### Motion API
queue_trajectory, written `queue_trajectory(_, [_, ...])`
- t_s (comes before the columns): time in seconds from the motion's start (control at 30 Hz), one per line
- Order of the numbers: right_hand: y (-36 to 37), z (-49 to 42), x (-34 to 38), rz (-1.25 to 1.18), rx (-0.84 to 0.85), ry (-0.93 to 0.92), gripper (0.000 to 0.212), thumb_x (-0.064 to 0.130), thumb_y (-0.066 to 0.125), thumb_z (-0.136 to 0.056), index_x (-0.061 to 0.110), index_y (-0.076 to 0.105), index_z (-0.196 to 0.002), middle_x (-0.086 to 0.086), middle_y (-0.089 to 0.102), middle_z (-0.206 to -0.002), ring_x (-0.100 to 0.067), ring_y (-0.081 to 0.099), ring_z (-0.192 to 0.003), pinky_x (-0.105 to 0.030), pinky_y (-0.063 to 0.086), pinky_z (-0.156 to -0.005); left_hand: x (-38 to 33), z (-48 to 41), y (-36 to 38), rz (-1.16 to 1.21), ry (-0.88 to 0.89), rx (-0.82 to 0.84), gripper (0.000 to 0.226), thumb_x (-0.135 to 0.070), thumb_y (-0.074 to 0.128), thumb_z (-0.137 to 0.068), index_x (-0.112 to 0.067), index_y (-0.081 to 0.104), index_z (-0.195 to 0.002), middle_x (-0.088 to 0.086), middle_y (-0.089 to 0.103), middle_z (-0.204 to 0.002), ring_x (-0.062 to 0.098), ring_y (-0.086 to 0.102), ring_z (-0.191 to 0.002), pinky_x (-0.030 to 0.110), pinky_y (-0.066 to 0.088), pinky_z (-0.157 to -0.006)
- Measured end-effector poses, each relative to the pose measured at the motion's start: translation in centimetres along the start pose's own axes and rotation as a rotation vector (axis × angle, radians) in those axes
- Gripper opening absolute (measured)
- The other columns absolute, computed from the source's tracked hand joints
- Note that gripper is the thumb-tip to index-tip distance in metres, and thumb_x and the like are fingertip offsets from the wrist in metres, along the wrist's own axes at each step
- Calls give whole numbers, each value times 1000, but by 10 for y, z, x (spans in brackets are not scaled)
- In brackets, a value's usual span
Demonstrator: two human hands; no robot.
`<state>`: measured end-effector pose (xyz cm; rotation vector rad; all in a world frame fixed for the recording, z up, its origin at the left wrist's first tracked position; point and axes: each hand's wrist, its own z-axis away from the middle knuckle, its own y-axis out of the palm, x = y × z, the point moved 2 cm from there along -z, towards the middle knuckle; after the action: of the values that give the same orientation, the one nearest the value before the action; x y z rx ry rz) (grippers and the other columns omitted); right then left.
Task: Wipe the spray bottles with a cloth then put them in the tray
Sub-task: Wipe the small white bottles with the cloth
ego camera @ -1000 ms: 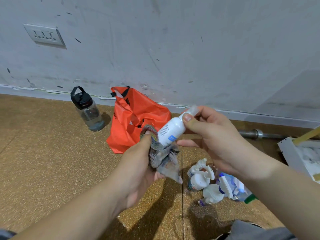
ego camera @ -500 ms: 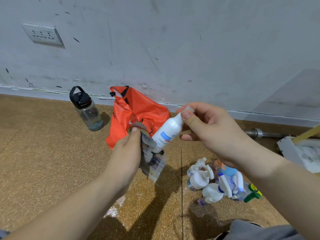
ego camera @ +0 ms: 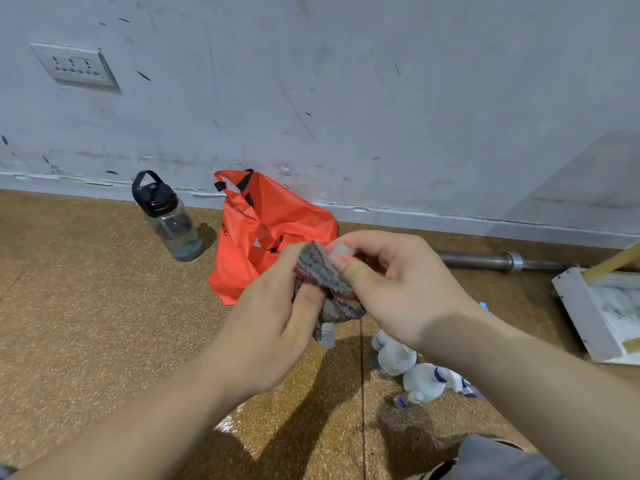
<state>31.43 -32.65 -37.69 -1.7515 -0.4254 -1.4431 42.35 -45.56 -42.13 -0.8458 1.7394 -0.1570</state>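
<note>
My left hand (ego camera: 273,317) grips a striped grey-and-red cloth (ego camera: 325,282) wrapped round a small white spray bottle. Only the bottle's clear cap (ego camera: 341,250) shows above the cloth; its body is hidden. My right hand (ego camera: 391,285) pinches that cap end between thumb and fingers. Below my right wrist, several white spray bottles (ego camera: 412,368) lie in a heap on the floor. A white tray (ego camera: 585,317) sits on the floor at the far right, partly out of frame.
An orange bag (ego camera: 270,230) slumps against the wall behind my hands. Left of it stands a clear water bottle (ego camera: 169,220) with a black lid. A steel bar (ego camera: 491,260) lies along the wall on the right. The floor is brown cork.
The cloth in my left hand has slid up over the white bottle and now covers its body. Both hands have drawn closer together.
</note>
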Motion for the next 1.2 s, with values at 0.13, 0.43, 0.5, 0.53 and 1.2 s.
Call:
queue_trajectory(0.13, [0,-4,-7,-12,-2,11,16,14,60,-101,13,70,-89,-32,65,-90,-48,59,-73,-62,54,-70,9,-11,1,350,-527,-5,40,-41,41,-111,-13,69,-104,-12,78,-97,3,69,-88,22,53,-84])
queue_trajectory(0.43, [5,-4,-5,19,21,7,17,13,56,-103,16,70,-94,-30,66,-97,-50,61,-85,-61,51,-76,-20,-1,4,74,-300,-46,36,-43,29,-111,-31,60,-99,-28,66,-83,-4,62,-74,18,42,-67])
queue_trajectory(0.5, [5,-3,-3,-3,11,11,17,11,57,-103,15,70,-94,-30,67,-94,-47,60,-80,-58,51,-74,-16,1,1,-41,-154,-45,30,-45,26,-110,-37,50,-92,-31,60,-82,-5,56,-70,12,37,-63])
queue_trajectory(0.53, [4,-4,-2,-12,8,7,17,11,57,-103,15,70,-93,-29,66,-92,-46,60,-78,-58,52,-73,-12,0,-1,-25,-166,-54,33,-46,26,-109,-36,49,-88,-32,62,-81,-7,56,-69,10,38,-63])
queue_trajectory(1.2, [-8,-13,-7,-173,-207,185,19,17,58,-104,16,74,-93,-2,69,-77,-20,62,-70,-39,55,-72,13,5,21,512,-652,-38,41,-50,35,-109,-29,70,-116,-20,77,-108,4,70,-110,22,52,-95])
